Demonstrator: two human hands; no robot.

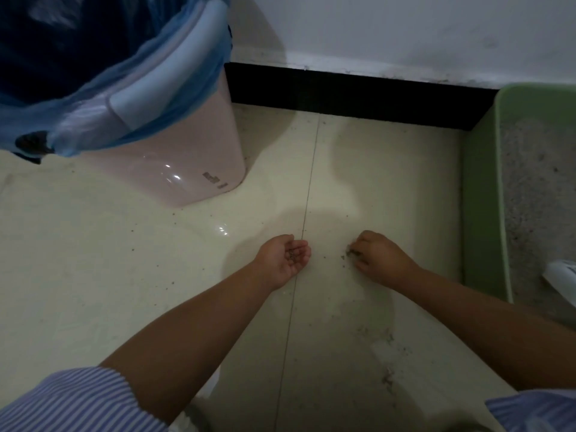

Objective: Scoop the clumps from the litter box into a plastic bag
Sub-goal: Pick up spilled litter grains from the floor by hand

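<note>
Few spilled litter grains [293,253] sit in the cupped, upturned left hand [285,260]; right hand [378,257] pinches more off the floor [156,260]. Tilting could scatter them before reaching the blue plastic bag [103,88]; litter box [481,198] stands right.

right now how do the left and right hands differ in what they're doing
The left hand lies palm up, cupped, with a few dark litter grains in it; the right hand is palm down, its fingers curled and picking at scattered litter on the floor. The left is nearer the lined bin, the right nearer the green litter box. Both are bare and low over the tile.
</note>
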